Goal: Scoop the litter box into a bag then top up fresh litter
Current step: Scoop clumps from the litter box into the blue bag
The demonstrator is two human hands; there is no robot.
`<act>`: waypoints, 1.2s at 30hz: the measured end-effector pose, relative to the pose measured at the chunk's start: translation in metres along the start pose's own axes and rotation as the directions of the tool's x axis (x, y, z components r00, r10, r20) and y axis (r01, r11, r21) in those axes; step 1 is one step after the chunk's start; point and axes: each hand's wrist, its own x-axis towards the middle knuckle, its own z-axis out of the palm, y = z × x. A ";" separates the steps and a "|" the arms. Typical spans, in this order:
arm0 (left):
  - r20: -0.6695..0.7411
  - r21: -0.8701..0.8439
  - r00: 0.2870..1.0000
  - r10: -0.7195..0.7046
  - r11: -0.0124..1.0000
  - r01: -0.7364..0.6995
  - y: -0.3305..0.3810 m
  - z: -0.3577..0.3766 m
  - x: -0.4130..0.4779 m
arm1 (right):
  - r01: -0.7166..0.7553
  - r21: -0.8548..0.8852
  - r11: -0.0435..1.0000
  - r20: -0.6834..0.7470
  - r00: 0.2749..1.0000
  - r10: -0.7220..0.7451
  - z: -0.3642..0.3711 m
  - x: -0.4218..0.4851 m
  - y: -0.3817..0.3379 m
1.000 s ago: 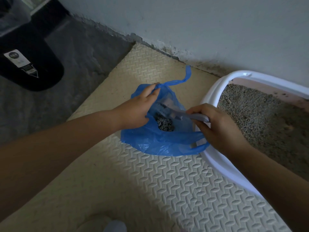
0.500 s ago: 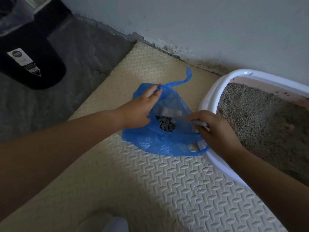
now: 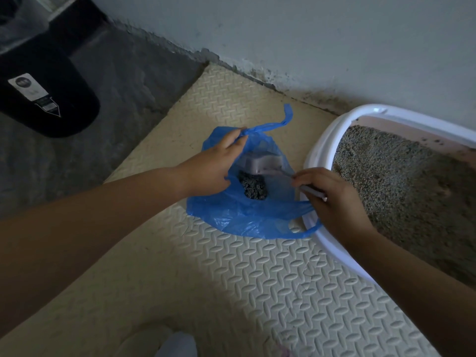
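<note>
The mat (image 3: pixel 231 266) lies along the wall and carries the job, so stray grains land on it rather than on the bare floor. The box (image 3: pixel 319 150) sits on its right part, white rim close to the wall, grey litter (image 3: pixel 401 181) spread inside with the pink inner wall bare at the far edge, which suggests the level is low and a top-up is yet to come. The bag (image 3: pixel 247 217) rests on the mat touching the box rim, near handle loop draped over that rim; set this close, the carry from box to bag is short. The left hand (image 3: pixel 213 168) holds the bag's far edge up, fingers pressed together around the gathered plastic, to keep the mouth open. The right hand (image 3: pixel 332 199) is curled tight on the scoop (image 3: pixel 265 164) handle, its head inside the mouth. A dark clump (image 3: pixel 253 186) already lies in the bag just below the scoop.
</note>
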 end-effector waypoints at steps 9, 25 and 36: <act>-0.005 -0.020 1.000 -0.011 1.000 0.011 0.004 -0.003 -0.001 | -0.374 0.486 0.790 -0.089 0.878 0.470 -0.009 -0.008 -0.011; -0.107 -0.035 0.992 0.072 0.996 -0.077 0.032 0.006 0.010 | -0.309 0.913 0.267 -0.026 0.608 0.793 -0.069 -0.043 -0.003; -0.083 0.033 0.974 0.209 0.978 -0.207 0.088 0.042 0.036 | -0.185 0.957 0.223 -0.135 0.398 0.908 -0.130 -0.120 0.033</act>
